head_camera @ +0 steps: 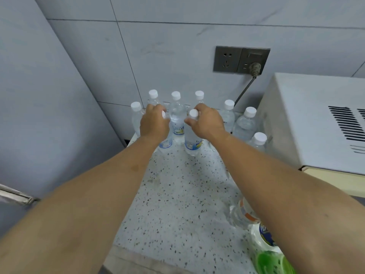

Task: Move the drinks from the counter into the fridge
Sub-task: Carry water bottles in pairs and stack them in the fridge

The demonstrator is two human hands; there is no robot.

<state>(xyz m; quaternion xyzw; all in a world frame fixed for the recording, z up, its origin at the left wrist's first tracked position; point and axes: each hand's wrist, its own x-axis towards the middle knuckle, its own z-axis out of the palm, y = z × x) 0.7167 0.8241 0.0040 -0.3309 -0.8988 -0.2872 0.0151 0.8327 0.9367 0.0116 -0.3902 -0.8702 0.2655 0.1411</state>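
While both hands' fingers clamp bottle necks, left hand (153, 121) hides its bottle's (165, 143) cap.

Speckled terrazzo table (177, 194): clear white-capped water bottles (245, 123) clustered at rear; white microwave (308, 123) at right; green-liquid bottle (270, 256) near front.

Head view; steep downward; close over counter (177, 204)

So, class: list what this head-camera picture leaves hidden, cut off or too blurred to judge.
- Cap of the bottle under the left hand: mostly covered by the fingers.
- Labels on the bottle in the right hand: print too small and blurred.
- Green bottle: cut off by the bottom edge and crossed by the right forearm.
- Fridge interior: not in view.
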